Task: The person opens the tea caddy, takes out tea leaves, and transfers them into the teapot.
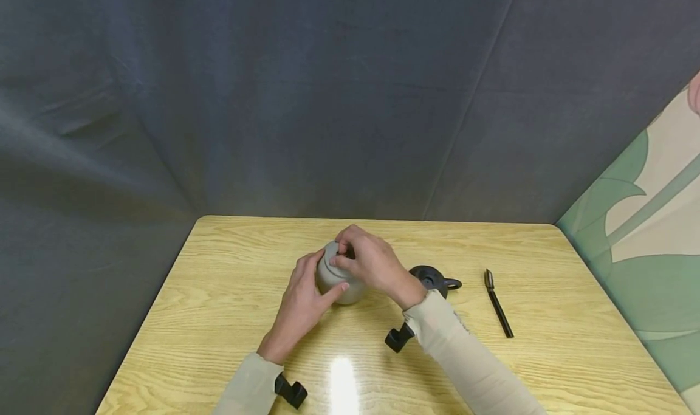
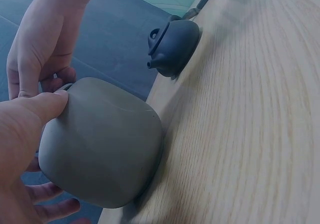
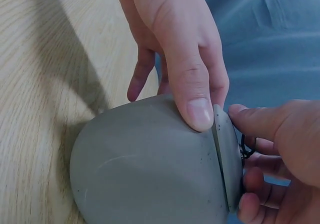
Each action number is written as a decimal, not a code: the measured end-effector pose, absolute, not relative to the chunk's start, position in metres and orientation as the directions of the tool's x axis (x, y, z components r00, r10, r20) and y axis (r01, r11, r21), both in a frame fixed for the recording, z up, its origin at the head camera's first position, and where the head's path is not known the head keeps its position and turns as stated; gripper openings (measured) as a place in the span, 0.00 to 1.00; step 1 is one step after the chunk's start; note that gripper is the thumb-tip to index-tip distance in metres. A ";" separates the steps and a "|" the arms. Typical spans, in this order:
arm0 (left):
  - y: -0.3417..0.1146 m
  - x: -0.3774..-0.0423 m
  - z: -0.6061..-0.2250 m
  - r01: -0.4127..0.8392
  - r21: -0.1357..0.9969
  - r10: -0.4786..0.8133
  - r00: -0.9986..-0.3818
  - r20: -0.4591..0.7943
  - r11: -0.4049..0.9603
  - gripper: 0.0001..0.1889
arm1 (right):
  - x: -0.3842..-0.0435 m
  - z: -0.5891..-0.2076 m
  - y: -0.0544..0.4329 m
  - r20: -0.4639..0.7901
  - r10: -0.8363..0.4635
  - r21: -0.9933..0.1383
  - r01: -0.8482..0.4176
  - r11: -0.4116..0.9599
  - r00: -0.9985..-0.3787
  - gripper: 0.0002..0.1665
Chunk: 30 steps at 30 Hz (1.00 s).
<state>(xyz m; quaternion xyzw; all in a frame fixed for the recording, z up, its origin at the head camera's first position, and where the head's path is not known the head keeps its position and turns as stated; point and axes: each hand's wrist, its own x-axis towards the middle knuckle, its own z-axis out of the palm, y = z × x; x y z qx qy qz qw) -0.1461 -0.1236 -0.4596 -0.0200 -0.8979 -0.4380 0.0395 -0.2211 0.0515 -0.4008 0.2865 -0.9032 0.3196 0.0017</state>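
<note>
A grey lidded jar [image 1: 349, 292] stands upright on the table. My left hand [image 1: 303, 296] grips its body, thumb on the near side and fingers round the far left. At the top, my right hand [image 1: 374, 260] holds the jar's grey lid [image 3: 229, 159] by the rim, with thumb and curled fingers. A dark cord loop [image 3: 246, 148] sticks up from the lid's middle. In the right wrist view a narrow dark seam runs between lid and jar; whether they are apart cannot be told.
Partly behind my right forearm is a small dark teapot [image 1: 428, 275], its handle pointing right. Farther right lies a slim black pen-like tool [image 1: 498, 305] with a metallic end. Dark cloth [image 1: 339, 111] hangs behind the wooden table [image 1: 219, 318]; a patterned curtain [image 1: 651, 269] borders its right side.
</note>
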 end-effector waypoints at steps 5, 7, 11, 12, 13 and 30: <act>-0.124 -0.146 -0.460 0.071 0.787 0.000 -0.996 0.090 0.613 0.47 | -0.220 -0.398 0.049 0.175 -0.529 -0.555 -0.527 0.644 -0.830 0.14; -0.125 -0.146 -0.461 0.073 0.783 -0.001 -0.996 0.094 0.617 0.47 | -0.220 -0.398 0.048 0.174 -0.536 -0.545 -0.534 0.646 -0.826 0.14; -0.126 -0.146 -0.461 0.075 0.785 -0.002 -0.995 0.096 0.615 0.46 | -0.219 -0.397 0.047 0.166 -0.549 -0.518 -0.546 0.658 -0.819 0.15; -0.126 -0.146 -0.461 0.072 0.785 -0.003 -0.996 0.093 0.615 0.46 | -0.219 -0.397 0.046 0.164 -0.551 -0.512 -0.548 0.662 -0.818 0.15; -0.126 -0.146 -0.461 0.071 0.786 -0.003 -0.996 0.093 0.615 0.46 | -0.219 -0.397 0.046 0.162 -0.553 -0.508 -0.550 0.663 -0.817 0.15; -0.123 -0.147 -0.463 0.072 0.779 -0.010 -0.995 0.100 0.623 0.46 | -0.211 -0.401 0.054 0.203 -0.513 -0.510 -0.537 0.672 -0.834 0.15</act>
